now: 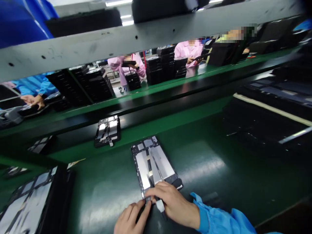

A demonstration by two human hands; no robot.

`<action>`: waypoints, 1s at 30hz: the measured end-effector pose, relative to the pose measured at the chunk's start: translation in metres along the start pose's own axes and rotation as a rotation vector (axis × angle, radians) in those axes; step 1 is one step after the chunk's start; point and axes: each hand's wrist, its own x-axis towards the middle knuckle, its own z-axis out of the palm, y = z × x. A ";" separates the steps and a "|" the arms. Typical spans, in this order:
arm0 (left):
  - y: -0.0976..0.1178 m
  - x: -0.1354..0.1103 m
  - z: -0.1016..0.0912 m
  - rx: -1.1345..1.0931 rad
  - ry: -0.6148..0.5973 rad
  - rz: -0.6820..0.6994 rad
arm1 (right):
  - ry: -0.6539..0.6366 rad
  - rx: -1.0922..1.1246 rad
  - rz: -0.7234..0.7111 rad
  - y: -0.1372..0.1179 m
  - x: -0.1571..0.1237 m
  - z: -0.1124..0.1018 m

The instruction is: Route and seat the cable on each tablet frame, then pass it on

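An opened tablet (pixel 156 162), its two silvery battery panels exposed, lies on the green bench in front of me. My right hand (pixel 173 201) is closed around slim, dark tweezers (pixel 151 182) with a white wrapping near the back end. Their pointed tip is over the tablet's lower part, and the fingertips meet its near edge. Beside it, my left hand (pixel 133 218) has bent fingers, with thumb and forefinger pressed at the near left corner of the tablet. What lies right under those fingertips is hidden.
Stacked opened tablets (pixel 31 198) stand at the left. Another opened tablet (pixel 107 130) rests on the conveyor strip behind. Dark stacked trays (pixel 263 113) occupy the right. A grey metal beam (pixel 151 35) crosses above. Across the line, people in pink and blue sleeves handle devices near black stacks (pixel 154 70).
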 end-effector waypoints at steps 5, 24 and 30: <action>0.009 0.006 -0.013 -0.071 -0.028 -0.038 | -0.022 0.026 0.046 0.000 -0.004 0.000; 0.016 0.009 -0.011 -0.135 -0.192 -0.139 | 0.049 0.313 0.365 -0.014 -0.022 -0.030; 0.017 0.008 -0.010 -0.153 -0.203 -0.159 | 0.033 0.369 0.532 -0.012 -0.030 -0.016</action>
